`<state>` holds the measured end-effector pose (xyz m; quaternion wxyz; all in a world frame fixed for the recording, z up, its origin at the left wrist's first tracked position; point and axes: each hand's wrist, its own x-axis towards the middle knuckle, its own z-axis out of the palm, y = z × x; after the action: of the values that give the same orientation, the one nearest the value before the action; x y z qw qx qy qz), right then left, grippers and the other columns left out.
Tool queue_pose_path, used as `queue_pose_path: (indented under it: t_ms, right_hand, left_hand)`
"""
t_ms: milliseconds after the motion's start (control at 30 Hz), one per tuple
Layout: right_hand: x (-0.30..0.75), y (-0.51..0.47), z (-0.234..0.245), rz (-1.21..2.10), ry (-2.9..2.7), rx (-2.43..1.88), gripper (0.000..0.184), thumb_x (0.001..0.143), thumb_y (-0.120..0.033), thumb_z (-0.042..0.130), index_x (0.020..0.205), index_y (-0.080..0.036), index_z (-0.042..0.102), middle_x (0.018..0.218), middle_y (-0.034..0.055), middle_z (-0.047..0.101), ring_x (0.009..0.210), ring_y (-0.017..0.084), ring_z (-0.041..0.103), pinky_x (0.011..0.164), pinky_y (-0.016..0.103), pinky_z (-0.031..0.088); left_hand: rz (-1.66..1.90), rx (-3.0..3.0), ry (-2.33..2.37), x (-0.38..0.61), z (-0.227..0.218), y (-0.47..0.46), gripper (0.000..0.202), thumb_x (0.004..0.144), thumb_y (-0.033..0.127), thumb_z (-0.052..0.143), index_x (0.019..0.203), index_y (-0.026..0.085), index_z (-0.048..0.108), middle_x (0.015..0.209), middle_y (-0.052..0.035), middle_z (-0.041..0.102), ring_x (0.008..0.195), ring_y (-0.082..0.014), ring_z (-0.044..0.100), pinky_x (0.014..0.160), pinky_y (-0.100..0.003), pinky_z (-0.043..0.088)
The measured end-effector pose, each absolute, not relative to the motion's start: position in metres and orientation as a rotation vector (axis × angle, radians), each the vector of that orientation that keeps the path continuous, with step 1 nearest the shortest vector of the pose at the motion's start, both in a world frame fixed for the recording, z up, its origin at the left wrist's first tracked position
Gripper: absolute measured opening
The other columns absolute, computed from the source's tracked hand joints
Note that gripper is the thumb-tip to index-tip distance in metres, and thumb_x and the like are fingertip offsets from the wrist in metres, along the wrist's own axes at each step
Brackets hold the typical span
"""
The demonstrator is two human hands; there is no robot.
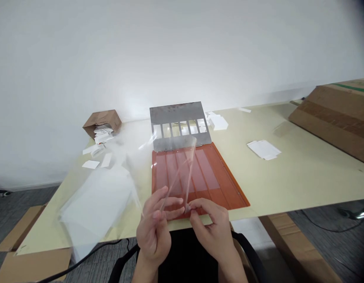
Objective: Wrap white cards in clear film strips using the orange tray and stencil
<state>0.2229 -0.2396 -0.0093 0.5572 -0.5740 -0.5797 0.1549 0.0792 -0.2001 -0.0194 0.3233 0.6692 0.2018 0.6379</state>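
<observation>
1. Presently, a thin, clear, flexible plastic film (182, 173) is held upright and slightly curled above a flat, rectangular, orange-brown ribbed board (226, 177).
2. Right hand (211, 228): thumb and forefinger are pinched together on the film's near corner. Holding it by the edge presumably limits contact with the clear face.
3. Left hand (155, 228): fingers spread and half curled beside the film's near part, apparently steadying it. Whether they clamp it cannot be told.
4. A grey metal plate with a row of rectangular cut-outs (176, 111) adjoins the board's far edge, leaving the board's upper face uncovered; a hinge there is likely but unconfirmed.
5. A loose pile of translucent sheets (96, 200) lies to the left and overhangs the front edge of the pale yellow table (288, 184), presumably for easy reach.
6. Container, left: a small brown cardboard box (102, 117), open towards the front, holds a heap of white paper pieces (103, 133), some spilling from its mouth. Loose slips lie nearby.
7. Container, right: a large brown cardboard carton (332, 118) sits at the table's side; its contents are not visible.
8. A flat stack of white cards (263, 149) lies between board and carton, touching neither.
</observation>
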Motion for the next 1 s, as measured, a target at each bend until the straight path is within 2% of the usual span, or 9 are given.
queue_pose_path:
  t_ms: [167,300,400,567,700,833,900,1000]
  right_hand:
    - [0.24,-0.237,-0.017,0.375,-1.318,-1.482,0.015,0.078,-0.015,0.05,0.073,-0.022,0.063,0.067,-0.002,0.067,0.062,0.013,0.064,0.062,0.023,0.05]
    - [0.262,-0.238,-0.027,0.356,-1.256,-1.646,0.014,0.077,-0.02,0.051,0.067,-0.022,0.059,0.062,-0.0024,0.063,0.058,0.013,0.06,0.058,0.023,0.047]
    - [0.281,-0.241,-0.035,0.337,-1.201,-1.771,0.014,0.078,-0.023,0.052,0.065,-0.022,0.058,0.06,-0.0027,0.06,0.055,0.013,0.057,0.055,0.024,0.044]
    - [0.312,-0.245,-0.045,0.196,-1.095,-1.97,0.014,0.077,-0.028,0.052,0.066,-0.022,0.059,0.061,0.0,0.062,0.057,0.017,0.057,0.061,0.029,0.043]
    - [0.33,-0.248,-0.053,0.042,-1.092,-2.072,0.015,0.076,-0.028,0.051,0.067,-0.022,0.06,0.077,0.0058,0.069,0.074,0.023,0.06,0.072,0.035,0.042]
    - [0.335,-0.251,-0.058,-0.01,-1.053,-2.225,0.016,0.078,-0.028,0.051,0.069,-0.022,0.063,0.092,0.0067,0.072,0.084,0.026,0.06,0.073,0.037,0.038]
    - [0.335,-0.252,-0.058,0.004,-1.03,-2.28,0.017,0.078,-0.03,0.052,0.07,-0.023,0.065,0.097,0.0063,0.072,0.085,0.027,0.06,0.071,0.037,0.036]
    - [0.335,-0.251,-0.057,0.051,-1.019,-2.309,0.017,0.078,-0.031,0.053,0.069,-0.023,0.066,0.098,0.0054,0.072,0.086,0.028,0.059,0.071,0.038,0.034]
  left_hand:
    - [1.673,1.753,0.644,0.086,-0.018,-0.195,0.052,0.099,0.003,0.035,0.137,0.036,0.049,0.143,-0.0042,0.052,0.097,-0.0155,0.073,0.068,-0.029,0.068]
    - [1.766,1.748,0.745,0.104,-0.017,-0.185,0.052,0.098,0.003,0.041,0.14,0.034,0.044,0.137,-0.0069,0.06,0.083,-0.0113,0.075,0.065,-0.022,0.066]
    - [1.785,1.795,0.79,0.117,-0.017,-0.175,0.053,0.097,0.004,0.044,0.142,0.033,0.041,0.136,-0.0094,0.062,0.078,-0.0108,0.075,0.064,-0.021,0.065]
    - [1.767,1.986,0.96,0.132,-0.014,-0.159,0.044,0.095,0.003,0.044,0.129,0.025,0.06,0.131,-0.0075,0.064,0.091,-0.0143,0.074,0.079,-0.027,0.064]
    - [1.669,2.054,1.044,0.145,-0.01,-0.151,0.052,0.094,0.003,0.04,0.138,0.026,0.055,0.133,-0.0075,0.063,0.117,-0.0201,0.066,0.076,-0.025,0.064]
    - [1.644,2.108,1.095,0.16,-0.011,-0.144,0.059,0.092,0.001,0.039,0.144,0.026,0.05,0.14,-0.0078,0.059,0.13,-0.0214,0.056,0.085,-0.027,0.063]
    - [1.636,2.076,1.106,0.166,-0.012,-0.14,0.059,0.092,0.001,0.039,0.145,0.026,0.048,0.143,-0.009,0.057,0.128,-0.0213,0.058,0.085,-0.027,0.063]
    - [1.608,1.988,1.126,0.174,-0.013,-0.136,0.057,0.093,0.003,0.038,0.145,0.026,0.048,0.146,-0.0106,0.053,0.106,-0.0175,0.07,0.078,-0.025,0.064]
